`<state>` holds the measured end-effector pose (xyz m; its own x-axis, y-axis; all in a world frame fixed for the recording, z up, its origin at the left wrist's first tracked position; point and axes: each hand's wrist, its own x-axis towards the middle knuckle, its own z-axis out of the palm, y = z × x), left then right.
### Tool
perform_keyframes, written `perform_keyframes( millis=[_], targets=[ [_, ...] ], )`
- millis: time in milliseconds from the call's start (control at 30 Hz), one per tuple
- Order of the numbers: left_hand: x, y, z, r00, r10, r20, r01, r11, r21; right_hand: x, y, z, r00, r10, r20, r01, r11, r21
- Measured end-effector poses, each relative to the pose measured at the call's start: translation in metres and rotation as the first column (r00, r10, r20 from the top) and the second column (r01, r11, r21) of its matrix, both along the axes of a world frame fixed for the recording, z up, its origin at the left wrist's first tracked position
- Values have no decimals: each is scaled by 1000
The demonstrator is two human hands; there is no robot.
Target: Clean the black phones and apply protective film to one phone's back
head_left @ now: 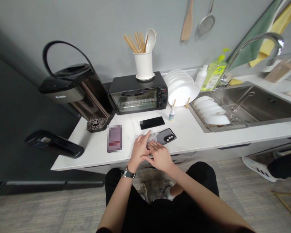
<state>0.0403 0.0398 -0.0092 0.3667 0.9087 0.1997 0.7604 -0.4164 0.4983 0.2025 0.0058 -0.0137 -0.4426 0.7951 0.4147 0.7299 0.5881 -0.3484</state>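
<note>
white counter (191, 136), phones (152, 122), oven (138, 94)

This is a kitchen. Straight beyond the hands (150, 152) sits a small black toaster oven (138, 93) topped by a white holder of chopsticks (143, 64). Up and to their right, white plates (180, 85) stand in a rack beside a steel sink (252, 105) with a curved faucet (257, 40). To their upper left stands a water dispenser (75, 87).
</note>
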Motion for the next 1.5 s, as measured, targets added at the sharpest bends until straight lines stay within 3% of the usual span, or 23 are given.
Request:
perform_keyframes(
  millis=[167, 300, 400, 467, 567, 700, 767, 867, 967, 1133, 1200, 1300, 1400, 1500],
  targets=[
    [2, -1, -2, 999, 14, 37, -15, 1000, 19, 49, -4, 1, 998, 58, 15, -57, 997, -47],
    [3, -1, -2, 999, 3, 51, -5, 999, 35, 99, 3, -4, 989, -57, 140, 53, 998, 34],
    [3, -1, 0, 998, -4, 61, 2, 999, 34, 115, 10, -7, 970, -145, 197, 124, 986, 113],
    [4, -1, 1, 998, -9, 67, 6, 999, 35, 108, 16, -9, 966, -190, 177, 169, 977, 128],
    [4, 0, 2, 997, -14, 73, 12, 999, 34, 72, 22, -10, 964, -253, 84, 241, 962, 128],
    [0, 1, 0, 998, -25, 49, 25, 1000, -5, 8, 14, -6, 996, -86, 21, 84, 994, 70],
    [-3, 1, -1, 998, -41, 38, 42, 999, -19, -6, 5, -2, 1000, -30, 2, 30, 999, 22],
    [-4, 0, -1, 997, -61, 46, 60, 998, 11, 9, -6, 1, 1000, -8, -7, 8, 1000, -15],
    [-1, 0, -1, 998, -32, 52, 32, 999, 18, 51, -11, -1, 999, -22, 34, 23, 1000, -12],
    [3, 1, 1, 997, -36, 67, 34, 999, 21, 105, 1, -6, 970, -208, 122, 201, 977, 72],
    [4, 1, 1, 996, -52, 78, 50, 998, 31, 100, 10, -7, 961, -248, 125, 238, 967, 87],
    [4, 1, 0, 994, -65, 83, 64, 998, 20, 63, 17, -8, 959, -270, 80, 264, 961, 84],
    [2, 1, 0, 996, -62, 63, 63, 998, -10, 17, 12, -5, 987, -153, 40, 151, 988, 39],
    [0, -1, 0, 996, -78, 49, 79, 997, -9, 5, -1, 0, 1000, -14, 10, 14, 1000, -22]
  ],
)
